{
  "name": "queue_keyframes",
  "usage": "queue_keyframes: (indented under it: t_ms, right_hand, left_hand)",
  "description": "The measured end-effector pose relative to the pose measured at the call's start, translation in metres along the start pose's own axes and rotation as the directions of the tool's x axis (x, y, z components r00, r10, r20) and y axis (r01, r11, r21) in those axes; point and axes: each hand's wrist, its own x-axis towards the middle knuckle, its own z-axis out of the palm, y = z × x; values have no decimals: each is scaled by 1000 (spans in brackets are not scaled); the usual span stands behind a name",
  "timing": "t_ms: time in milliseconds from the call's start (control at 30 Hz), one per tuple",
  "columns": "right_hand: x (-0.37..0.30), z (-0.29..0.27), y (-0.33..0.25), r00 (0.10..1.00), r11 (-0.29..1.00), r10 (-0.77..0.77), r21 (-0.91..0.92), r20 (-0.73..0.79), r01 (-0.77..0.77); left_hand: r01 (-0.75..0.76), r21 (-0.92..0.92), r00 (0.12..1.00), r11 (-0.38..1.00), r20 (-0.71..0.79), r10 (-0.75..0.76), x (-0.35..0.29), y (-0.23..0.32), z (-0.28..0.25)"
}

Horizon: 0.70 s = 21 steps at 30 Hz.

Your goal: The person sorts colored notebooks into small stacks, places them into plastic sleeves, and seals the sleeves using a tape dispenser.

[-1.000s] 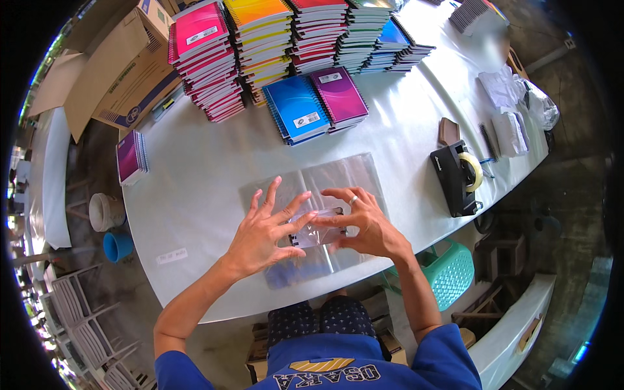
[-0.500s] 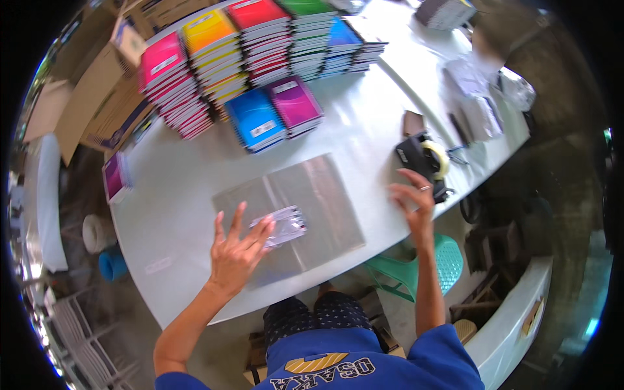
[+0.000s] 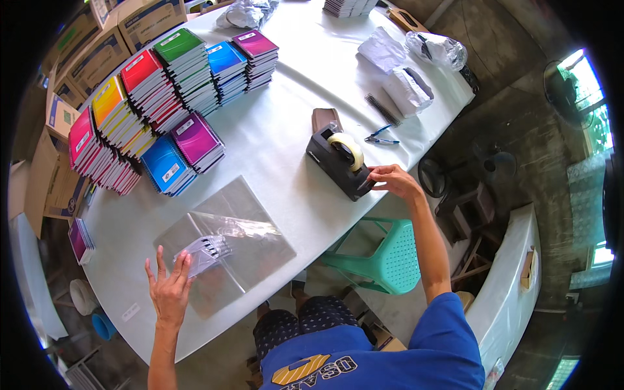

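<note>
A clear plastic sheet or bag [image 3: 260,224] lies flat near the table's front edge. On its left part rests a small clear packet [image 3: 207,252] with dark printed marks. My left hand [image 3: 170,286] hovers at the packet's left side, fingers spread, the index fingertip at or very close to it. Further right stands a black tape dispenser [image 3: 330,164] carrying a roll of clear tape [image 3: 348,149]. My right hand [image 3: 395,180] has its fingers and thumb closed at the dispenser's near right end; whether they pinch a tape end is too small to tell.
Stacks of spiral notebooks [image 3: 177,78] in several colours stand at the back left, beside cardboard boxes [image 3: 153,25]. Behind the dispenser lie blue-handled pliers [image 3: 382,135], a dark wire coil [image 3: 383,109] and white packages [image 3: 408,91]. A green stool [image 3: 390,257] stands by the table's front edge.
My right hand has gone from hovering open beside the tape dispenser to closing at its near end. My left hand stays by the packet. The whole view has swung to the right.
</note>
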Motion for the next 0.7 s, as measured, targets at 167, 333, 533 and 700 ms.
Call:
queue_keyframes:
  t_ms: [167, 333, 533, 700]
  right_hand:
    - [-8, 13, 59, 899, 723, -429, 563, -87, 400]
    - [-25, 19, 63, 739, 875, -474, -346, -478, 338]
    - [-55, 133, 10, 854, 977, -174, 22, -490, 212]
    - [-98, 349, -69, 992, 900, -119, 426, 41, 90]
  left_hand:
    - [41, 11, 999, 999, 30, -42, -2, 0, -1]
    - [34, 9, 999, 999, 26, -34, -1, 4, 0]
    - [8, -17, 1000, 1000, -14, -8, -4, -3, 1]
    - [-2, -55, 999, 998, -41, 0, -3, -6, 4]
